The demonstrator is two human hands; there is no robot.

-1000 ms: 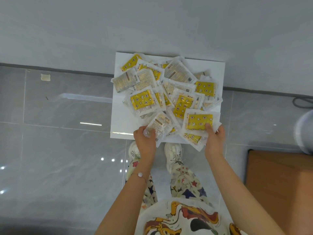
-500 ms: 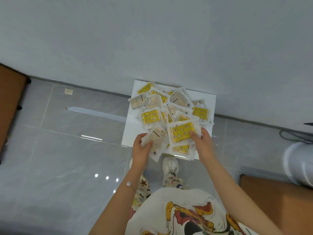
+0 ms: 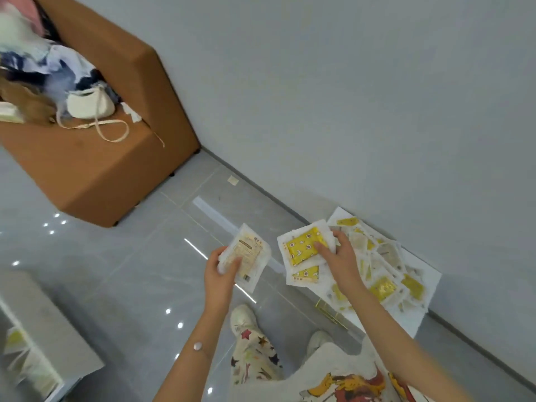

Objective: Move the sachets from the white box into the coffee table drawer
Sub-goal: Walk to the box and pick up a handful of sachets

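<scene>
My left hand (image 3: 220, 271) grips a small stack of pale sachets (image 3: 249, 253) held in the air over the grey floor. My right hand (image 3: 339, 256) pinches several yellow-faced sachets (image 3: 304, 248), lifted just left of the white box (image 3: 429, 282). The box stands against the wall at the right, with several more yellow and pale sachets (image 3: 383, 285) heaped on it. At the lower left corner, blurred, an open grey coffee table drawer (image 3: 43, 323) shows yellowish packets inside.
A brown sofa (image 3: 101, 169) at the upper left carries clothes and a white handbag (image 3: 90, 104). Glossy grey floor tiles (image 3: 130, 271) lie between the sofa, the drawer and the box. My feet in white shoes (image 3: 243, 319) stand below my hands.
Both hands lifted their sachets off the white box and swung left. My view turned left, bringing the sofa and the drawer into sight.
</scene>
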